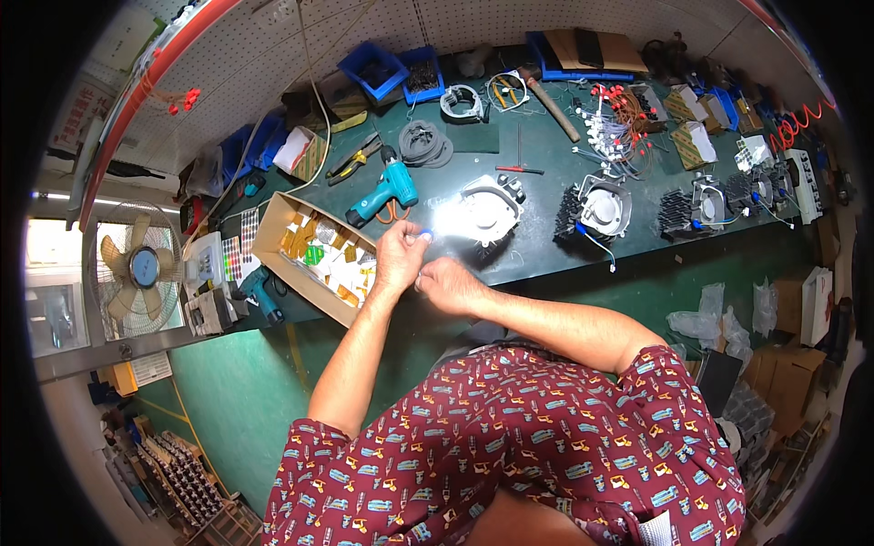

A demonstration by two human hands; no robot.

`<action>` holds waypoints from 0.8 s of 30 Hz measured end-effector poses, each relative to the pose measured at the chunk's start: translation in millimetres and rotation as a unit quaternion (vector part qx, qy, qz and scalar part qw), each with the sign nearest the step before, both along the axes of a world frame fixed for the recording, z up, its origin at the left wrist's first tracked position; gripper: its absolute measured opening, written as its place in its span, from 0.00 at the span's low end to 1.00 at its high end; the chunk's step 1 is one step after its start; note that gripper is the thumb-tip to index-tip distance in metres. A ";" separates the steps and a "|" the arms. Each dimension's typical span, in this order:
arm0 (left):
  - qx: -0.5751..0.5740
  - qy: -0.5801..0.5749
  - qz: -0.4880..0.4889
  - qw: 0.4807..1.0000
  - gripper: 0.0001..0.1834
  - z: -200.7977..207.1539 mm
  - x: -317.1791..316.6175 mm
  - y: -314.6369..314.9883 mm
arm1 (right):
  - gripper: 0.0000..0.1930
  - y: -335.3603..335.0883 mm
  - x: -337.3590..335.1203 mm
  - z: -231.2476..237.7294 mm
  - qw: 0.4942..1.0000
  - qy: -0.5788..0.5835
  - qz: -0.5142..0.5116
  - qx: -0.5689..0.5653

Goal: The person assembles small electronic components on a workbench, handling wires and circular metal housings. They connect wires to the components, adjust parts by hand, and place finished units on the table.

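One blue piece (426,236) is pinched by left hand (400,257) | right hand (451,287) is held close, fingers curled; its grip cannot be told | piece best kept steady at fingertips

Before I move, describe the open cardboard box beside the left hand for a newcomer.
At the green workbench, find the left hand. Left of it slants a long, open cardboard box. Unlike the smaller box behind, it holds white, gold and green pieces.

Left hand (399,258) just beside right hand (450,286)
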State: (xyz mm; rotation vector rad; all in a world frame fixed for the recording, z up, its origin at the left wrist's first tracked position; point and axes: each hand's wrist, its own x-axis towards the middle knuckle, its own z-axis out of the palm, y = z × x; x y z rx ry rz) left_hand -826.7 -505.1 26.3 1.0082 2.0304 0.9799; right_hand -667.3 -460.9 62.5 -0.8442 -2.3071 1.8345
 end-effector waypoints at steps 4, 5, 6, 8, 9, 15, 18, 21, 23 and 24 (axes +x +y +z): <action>0.013 -0.275 0.156 0.949 0.09 0.6 13.3 13.5 | 0.14 4.2 2.2 9.1 0.997 -0.035 0.043 0.057; 0.001 -0.284 0.155 0.946 0.09 -3.3 10.4 16.5 | 0.14 6.0 1.7 13.2 0.994 -0.065 0.064 0.067; -0.004 -0.302 0.157 0.940 0.09 -8.0 9.4 22.1 | 0.14 5.5 1.9 12.3 0.991 -0.064 0.079 0.084; -0.014 -0.340 0.159 0.927 0.09 -22.4 12.6 36.1 | 0.15 2.1 5.9 13.8 0.985 -0.068 0.108 0.118; -0.018 -0.348 0.158 0.924 0.08 -29.3 12.7 40.8 | 0.15 1.1 8.8 17.1 0.982 -0.073 0.126 0.123; -0.013 -0.416 0.175 0.892 0.07 -35.7 25.7 52.9 | 0.24 12.8 32.7 25.2 0.969 -0.123 0.175 0.122; 0.006 -0.408 0.167 0.898 0.07 -43.1 17.9 38.5 | 0.36 35.9 44.2 58.2 0.976 -0.102 0.127 0.144; 0.007 -0.403 0.144 0.904 0.08 -38.9 15.4 33.9 | 0.20 95.9 49.8 32.7 0.920 0.066 -0.248 0.296; 0.006 -0.380 0.144 0.914 0.09 -30.8 19.9 32.6 | 0.25 135.2 48.8 0.6 0.885 0.069 -0.288 0.360; 0.004 -0.373 0.139 0.918 0.10 -26.9 25.3 35.4 | 0.27 145.2 49.7 -15.1 0.889 0.032 -0.288 0.353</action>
